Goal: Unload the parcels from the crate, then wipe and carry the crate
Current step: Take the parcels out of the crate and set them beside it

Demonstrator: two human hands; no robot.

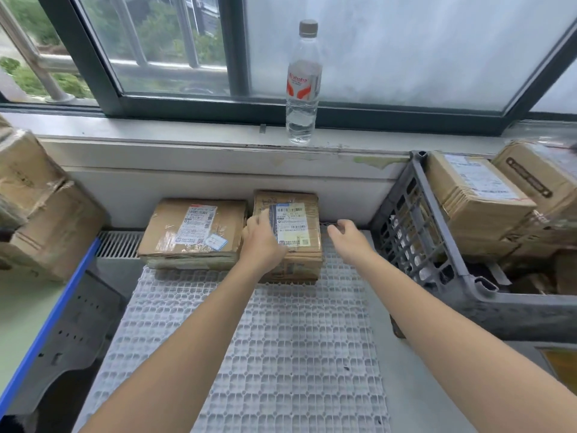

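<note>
My left hand [262, 243] lies with fingers [261, 220] straight on the small labelled parcel [299, 223], which sits on the white grid mat [281, 332] just beside a wider parcel [193, 229]. My right hand [346, 237] hovers near it, fingers loosely curled on nothing. The grey crate [412, 242] at my right holds boxes [477, 198] piled above its rim. I judge that a careless pull could topple them.
</note>
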